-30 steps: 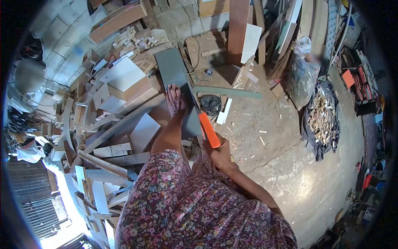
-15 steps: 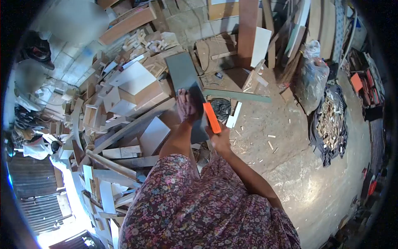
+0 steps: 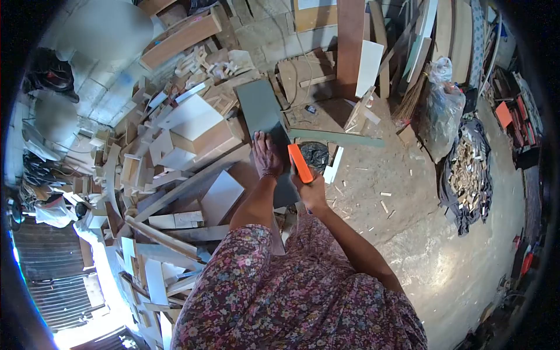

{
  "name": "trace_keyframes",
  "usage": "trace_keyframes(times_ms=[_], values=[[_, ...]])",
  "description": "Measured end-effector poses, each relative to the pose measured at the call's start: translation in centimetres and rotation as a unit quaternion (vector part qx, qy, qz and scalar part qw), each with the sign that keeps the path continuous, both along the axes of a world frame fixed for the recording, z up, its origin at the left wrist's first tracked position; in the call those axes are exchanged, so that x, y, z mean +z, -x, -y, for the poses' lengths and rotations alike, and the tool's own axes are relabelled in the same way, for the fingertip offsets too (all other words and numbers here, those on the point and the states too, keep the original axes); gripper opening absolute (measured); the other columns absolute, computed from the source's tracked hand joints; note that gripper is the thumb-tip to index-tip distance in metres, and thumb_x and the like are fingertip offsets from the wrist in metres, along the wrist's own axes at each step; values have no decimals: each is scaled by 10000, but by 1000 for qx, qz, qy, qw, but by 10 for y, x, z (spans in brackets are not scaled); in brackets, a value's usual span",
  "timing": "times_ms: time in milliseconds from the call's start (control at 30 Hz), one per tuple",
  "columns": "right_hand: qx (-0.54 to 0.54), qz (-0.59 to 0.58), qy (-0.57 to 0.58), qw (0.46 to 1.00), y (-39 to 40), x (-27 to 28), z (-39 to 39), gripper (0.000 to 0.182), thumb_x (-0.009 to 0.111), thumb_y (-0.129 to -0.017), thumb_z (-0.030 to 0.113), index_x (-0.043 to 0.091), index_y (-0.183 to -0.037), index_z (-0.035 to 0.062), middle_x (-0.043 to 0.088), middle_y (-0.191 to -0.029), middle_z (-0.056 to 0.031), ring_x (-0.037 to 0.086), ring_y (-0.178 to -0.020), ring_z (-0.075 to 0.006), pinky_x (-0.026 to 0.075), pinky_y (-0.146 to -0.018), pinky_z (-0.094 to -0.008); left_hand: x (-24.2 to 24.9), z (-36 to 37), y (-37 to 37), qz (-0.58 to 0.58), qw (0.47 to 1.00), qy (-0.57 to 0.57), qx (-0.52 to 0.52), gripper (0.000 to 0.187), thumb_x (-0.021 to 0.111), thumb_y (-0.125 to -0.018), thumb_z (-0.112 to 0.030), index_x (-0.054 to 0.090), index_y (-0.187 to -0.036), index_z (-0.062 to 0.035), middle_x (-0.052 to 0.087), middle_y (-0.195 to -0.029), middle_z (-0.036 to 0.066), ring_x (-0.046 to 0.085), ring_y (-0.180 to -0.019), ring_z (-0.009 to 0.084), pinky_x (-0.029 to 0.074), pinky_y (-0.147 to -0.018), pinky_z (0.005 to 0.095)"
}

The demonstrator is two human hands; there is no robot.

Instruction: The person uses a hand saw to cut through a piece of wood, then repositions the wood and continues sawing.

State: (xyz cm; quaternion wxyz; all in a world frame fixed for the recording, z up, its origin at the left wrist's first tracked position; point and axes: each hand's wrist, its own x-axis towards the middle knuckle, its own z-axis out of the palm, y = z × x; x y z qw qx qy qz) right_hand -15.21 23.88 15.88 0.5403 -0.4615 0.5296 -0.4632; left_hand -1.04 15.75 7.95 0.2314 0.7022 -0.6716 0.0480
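A long dark grey-green board (image 3: 259,105) lies in front of me, its far end pointing up and slightly left. On its surface my left hand (image 3: 266,154) rests flat with the fingers stretched out. Beside the board's right edge, my right hand (image 3: 309,188) is wrapped round the near end of a bright orange tool (image 3: 300,163), which looks like a saw handle or level; its exact kind is unclear. The palm side of my right hand is hidden.
Wood offcuts (image 3: 201,137) are heaped on the left. A thin green strip (image 3: 338,137) and a black plastic bundle (image 3: 314,154) lie right of the board. Further right are a clear plastic bag (image 3: 446,114) and a dark sack with wood scraps (image 3: 468,175).
The view has shifted slightly. My left hand still lies on the board, and my right hand keeps the orange tool at the board's edge, with little visible movement.
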Motion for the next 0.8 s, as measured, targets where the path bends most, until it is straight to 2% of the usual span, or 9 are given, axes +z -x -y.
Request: trace_keyframes(times_ms=[200, 267, 333, 400, 467, 633, 700, 733, 800], values=[[12, 18, 8, 1000, 3, -9, -6, 116, 610, -777, 80, 548, -861, 28, 486, -660, 43, 410, -583, -34, 354, -516, -211, 4, 0, 1, 12, 1000, 2, 2, 405, 399, -806, -134, 395, -1190, -5, 322, -1286, 172, 200, -1276, 322, 156, -1050, 431], [-2, 57, 19, 998, 3, 0, -6, 92, 604, -752, 70, 523, -754, 25, 478, -619, -1, 421, -592, -76, 386, -553, -251, 5, 0, 3, 18, 1000, -7, 7, 407, 400, -804, -132, 392, -1191, -4, 319, -1287, 173, 201, -1274, 325, 156, -1050, 433], [-3, 50, 22, 998, 6, -7, -4, 106, 608, -752, 89, 525, -757, 24, 491, -616, -18, 440, -586, -88, 391, -554, -260, 2, 2, 1, 26, 999, -15, 13, 410, 402, -803, -130, 388, -1192, -3, 317, -1289, 174, 203, -1272, 328, 156, -1049, 434], [-5, 47, 24, 999, 6, -17, -5, 121, 612, -753, 108, 527, -759, 22, 504, -614, -36, 459, -581, -100, 396, -554, -268, 3, 2, 0, 42, 999, 14, -2, 440, 476, -757, -154, 405, -1155, 19, 350, -1244, 215, 268, -1228, 367, 211, -1017, 465], [37, -50, -7, 998, 7, -28, -7, 134, 613, -787, 87, 537, -873, 18, 493, -702, 47, 426, -668, -44, 385, -615, -217, 10, -2, 2, 18, 1000, -6, 1, 429, 446, -771, -138, 401, -1171, 10, 338, -1262, 196, 240, -1248, 351, 190, -1032, 448], [46, -30, 10, 998, 11, -27, -5, 118, 601, -800, 90, 535, -872, 24, 493, -723, 48, 417, -662, -39, 381, -607, -212, 0, 1, -1, -51, 998, 27, -4, 418, 408, -790, -129, 407, -1189, -3, 336, -1281, 171, 220, -1267, 331, 177, -1045, 431], [65, 55, -15, 996, 11, -12, 0, 108, 590, -811, 94, 538, -880, 30, 487, -712, 47, 403, -650, -25, 370, -585, -205, 4, 1, -1, -45, 999, 11, 2, 409, 395, -809, -150, 412, -1190, -3, 341, -1284, 166, 229, -1266, 320, 181, -1043, 432], [61, 38, 25, 997, 9, -9, 3, 114, 592, -816, 118, 538, -874, 35, 472, -691, 56, 391, -629, -10, 356, -550, -191, 3, 1, -2, -48, 999, 14, 7, 409, 395, -809, -150, 412, -1190, -3, 341, -1284, 166, 229, -1266, 320, 181, -1043, 432], [68, 24, 3, 997, 8, 0, 7, 127, 598, -814, 135, 536, -866, 37, 468, -667, 55, 400, -597, -11, 356, -520, -193, 0, 0, 0, -18, 1000, 1, 17, 410, 388, -820, -165, 409, -1195, -2, 335, -1292, 165, 227, -1271, 305, 183, -1042, 428]])
